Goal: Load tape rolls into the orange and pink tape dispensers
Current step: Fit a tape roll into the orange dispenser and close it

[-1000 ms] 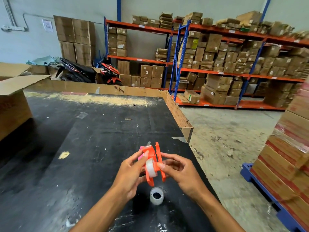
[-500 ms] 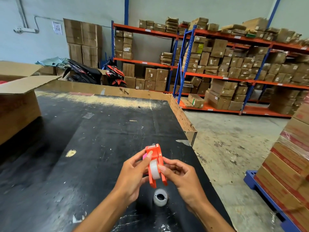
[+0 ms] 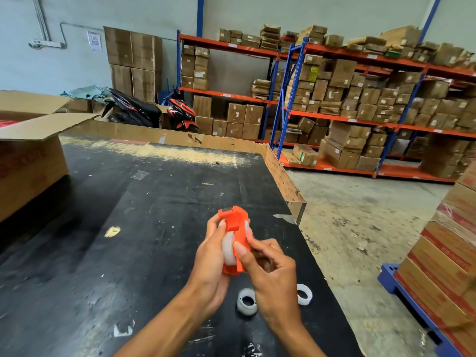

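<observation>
The orange tape dispenser [image 3: 235, 228] is held upright above the black table, its two halves pressed together around a clear tape roll [image 3: 228, 247] that shows at the left side. My left hand [image 3: 210, 264] grips the dispenser from the left, thumb near its top. My right hand [image 3: 270, 274] pinches its right half, thumb on the orange face. Two loose clear tape rolls lie on the table under my hands: one [image 3: 246, 301] between my wrists, another [image 3: 304, 294] to the right of my right hand. No pink dispenser is visible.
The black table [image 3: 128, 228] has a cardboard rim; its right edge runs close to my right hand. An open cardboard box [image 3: 28, 155] stands at the left. Stacked cartons on a blue pallet [image 3: 448, 253] stand right, shelving with boxes [image 3: 360, 104] behind.
The two orange halves, spread apart a second ago, have closed around the tape roll. A second loose roll has come into sight at the right. The camera moved closer.
</observation>
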`<state>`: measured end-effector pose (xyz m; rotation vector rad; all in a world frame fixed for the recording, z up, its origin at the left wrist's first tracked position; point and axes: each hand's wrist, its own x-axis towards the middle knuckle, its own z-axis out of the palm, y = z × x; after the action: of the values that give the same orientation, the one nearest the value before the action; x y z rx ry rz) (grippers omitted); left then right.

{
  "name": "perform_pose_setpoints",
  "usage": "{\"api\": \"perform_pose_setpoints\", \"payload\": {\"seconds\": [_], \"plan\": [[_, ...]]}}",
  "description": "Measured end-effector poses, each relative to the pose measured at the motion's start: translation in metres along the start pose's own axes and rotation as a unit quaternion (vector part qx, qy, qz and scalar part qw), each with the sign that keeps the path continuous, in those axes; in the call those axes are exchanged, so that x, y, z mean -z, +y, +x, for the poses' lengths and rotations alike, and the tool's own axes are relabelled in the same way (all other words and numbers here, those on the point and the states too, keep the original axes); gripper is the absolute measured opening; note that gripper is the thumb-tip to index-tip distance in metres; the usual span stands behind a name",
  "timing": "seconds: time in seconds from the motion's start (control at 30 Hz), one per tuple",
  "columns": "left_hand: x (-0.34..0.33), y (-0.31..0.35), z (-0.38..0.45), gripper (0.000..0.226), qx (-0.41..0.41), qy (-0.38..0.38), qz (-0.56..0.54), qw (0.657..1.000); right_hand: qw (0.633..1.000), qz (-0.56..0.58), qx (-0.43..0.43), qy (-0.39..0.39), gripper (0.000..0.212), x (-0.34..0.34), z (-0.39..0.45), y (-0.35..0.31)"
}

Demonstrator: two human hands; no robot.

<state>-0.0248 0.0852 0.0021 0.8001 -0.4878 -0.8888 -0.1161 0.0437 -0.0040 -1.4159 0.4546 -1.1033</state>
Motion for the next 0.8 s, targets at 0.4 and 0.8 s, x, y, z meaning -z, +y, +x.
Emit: {"api": "perform_pose_setpoints", "payload": {"seconds": [0.4, 0.8], "plan": [[0.000, -0.006, 0.015, 0.019, -0.011, 0.014, 0.124, 0.992, 0.984, -0.169, -0.027, -0.054, 0.019, 0.033, 0.031, -0.014], [-0.020, -0.018, 0.023, 0.044, 0.076, -0.009, 0.053, 0.996, 0.967, -0.200, -0.024, -0.157, 0.015, 0.060, 0.053, -0.024]]}}
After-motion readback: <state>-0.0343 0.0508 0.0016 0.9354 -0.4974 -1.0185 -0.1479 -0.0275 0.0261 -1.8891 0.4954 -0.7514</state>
